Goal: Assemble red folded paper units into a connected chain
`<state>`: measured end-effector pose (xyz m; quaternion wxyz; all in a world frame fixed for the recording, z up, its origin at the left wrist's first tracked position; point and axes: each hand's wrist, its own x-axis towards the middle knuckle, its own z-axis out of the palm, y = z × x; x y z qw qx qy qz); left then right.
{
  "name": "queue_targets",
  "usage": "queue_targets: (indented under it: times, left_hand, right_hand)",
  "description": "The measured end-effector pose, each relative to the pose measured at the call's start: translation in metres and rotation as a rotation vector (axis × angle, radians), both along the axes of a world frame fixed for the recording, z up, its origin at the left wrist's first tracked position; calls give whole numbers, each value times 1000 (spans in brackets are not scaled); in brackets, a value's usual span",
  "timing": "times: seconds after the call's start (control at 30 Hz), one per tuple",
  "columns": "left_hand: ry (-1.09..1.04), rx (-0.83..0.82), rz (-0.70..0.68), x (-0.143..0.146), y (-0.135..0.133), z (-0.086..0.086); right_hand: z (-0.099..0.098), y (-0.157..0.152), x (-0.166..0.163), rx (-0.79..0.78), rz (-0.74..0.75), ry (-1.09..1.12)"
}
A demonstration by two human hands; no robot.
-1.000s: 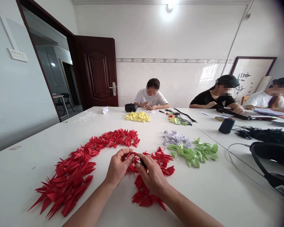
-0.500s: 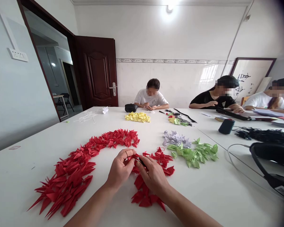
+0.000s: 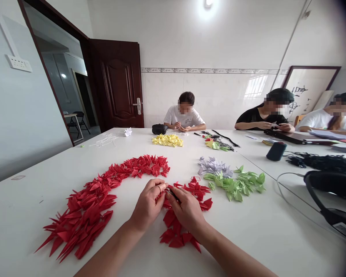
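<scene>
My left hand (image 3: 148, 204) and my right hand (image 3: 185, 209) meet over a small heap of folded red paper pieces (image 3: 179, 231) on the white table (image 3: 265, 231). Both hands have their fingers pinched together on a red folded piece (image 3: 165, 191) between them. A thin dark object lies under my right thumb; I cannot name it. A long curved band of red folded pieces (image 3: 103, 192) stretches to the left of my left hand.
Green folded pieces (image 3: 238, 184) and lilac ones (image 3: 213, 166) lie right of my hands, yellow ones (image 3: 167, 140) farther back. Black headphones (image 3: 328, 192) and a dark pouch (image 3: 276, 151) sit at right. Three other people sit at the far side. An open door (image 3: 118, 86) stands behind left.
My hands have sunk closer to the table and drawn tighter together on the red piece. The view has tilted slightly.
</scene>
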<state>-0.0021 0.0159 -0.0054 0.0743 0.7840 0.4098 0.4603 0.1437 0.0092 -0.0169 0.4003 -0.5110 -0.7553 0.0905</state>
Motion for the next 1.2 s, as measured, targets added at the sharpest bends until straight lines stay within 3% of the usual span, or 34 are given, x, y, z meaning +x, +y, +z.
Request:
queue_targets:
  times: [0.77,1.2]
  left_hand:
    - [48,3,31,-6,8,-5]
    - [8,-172,247,-16,14,0]
  right_hand:
    - [0,1,1,-21,1,21]
    - [-2,5,4,44,8,43]
